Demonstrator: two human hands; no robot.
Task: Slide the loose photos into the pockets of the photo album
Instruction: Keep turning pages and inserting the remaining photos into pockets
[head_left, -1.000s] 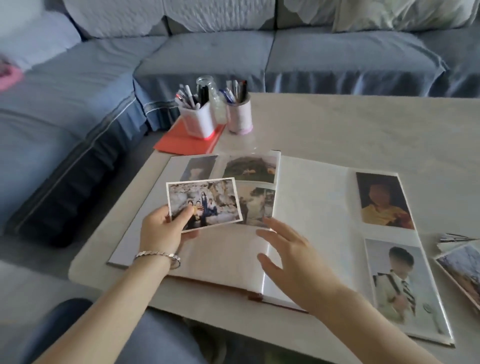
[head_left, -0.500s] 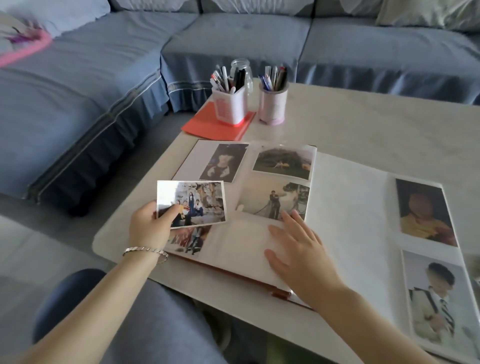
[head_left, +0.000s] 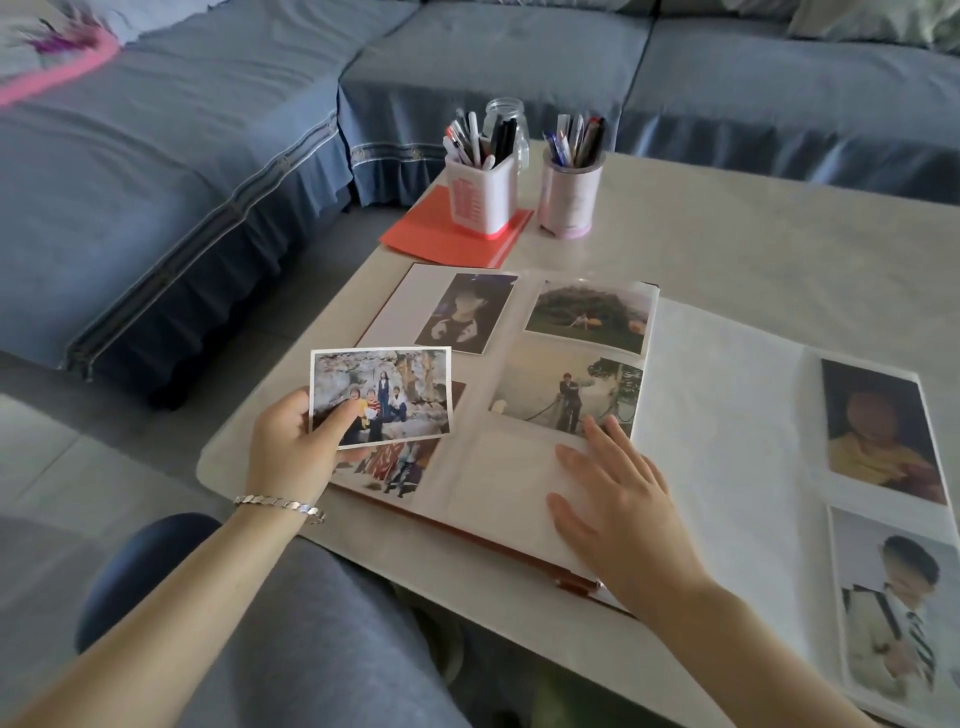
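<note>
While the left hand (head_left: 291, 447) pinches the loose photo (head_left: 384, 395) by its lower left corner, thumb on the picture side, the right hand (head_left: 618, 499) lies flat with straight, spread fingers on the photo album (head_left: 727, 415), near its centre fold. The loose photo sits over the near left part of the left page, overlapping a pocketed print (head_left: 400, 467). Just left of the right hand's fingers, one pocket (head_left: 498, 478) shows only pale backing. The open album lies close to the bench's (head_left: 779, 249) rounded left edge, and its near edge runs close along the bench's near edge; its right page runs out of view. Bare bench top spreads beyond the album on the far right. Two pen holders (head_left: 483, 202) stand at the far left corner, one on a red folder (head_left: 431, 234), apart from the album's far edge.
</note>
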